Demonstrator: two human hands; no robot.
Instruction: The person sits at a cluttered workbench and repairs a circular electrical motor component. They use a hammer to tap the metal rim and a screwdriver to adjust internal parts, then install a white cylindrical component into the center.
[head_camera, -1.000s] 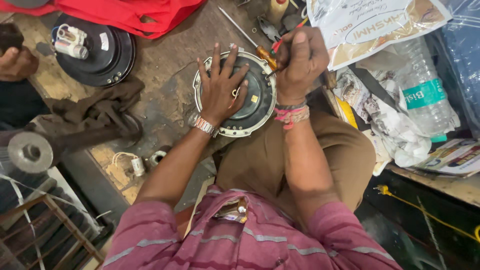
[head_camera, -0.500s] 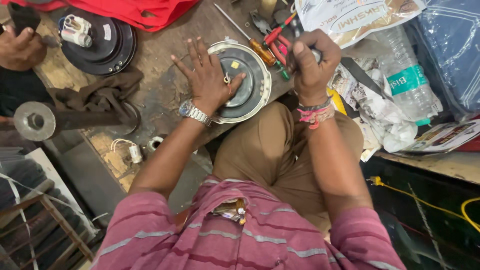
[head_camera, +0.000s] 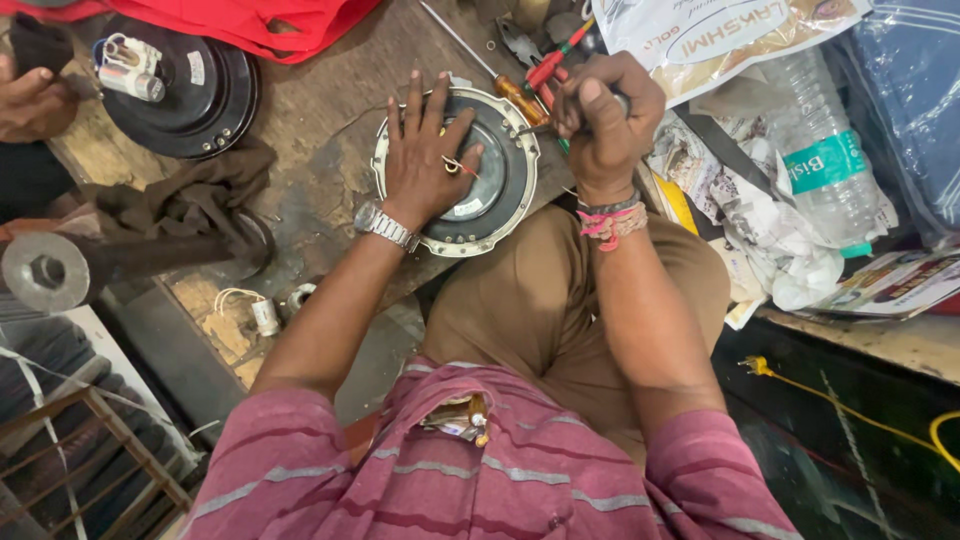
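A round silver-rimmed fan motor (head_camera: 497, 205) lies on the worn wooden bench in front of me. My left hand (head_camera: 425, 150), with a metal watch at the wrist, rests flat on top of it, fingers spread. My right hand (head_camera: 605, 120) is clenched in a fist around a dark-handled tool at the motor's right rim; the tool's thin tip touches the rim. Most of the tool is hidden inside the fist.
An orange-handled screwdriver (head_camera: 518, 97) and red-handled pliers (head_camera: 548, 68) lie just behind the motor. A second black motor (head_camera: 190, 90) sits far left near another person's hand (head_camera: 30, 100). A plastic bottle (head_camera: 820, 160), printed bag (head_camera: 720, 35) and crumpled paper crowd the right.
My right hand left the loose tools behind the motor and closed into a fist on a tool at the motor's rim. My left hand stayed flat on the motor.
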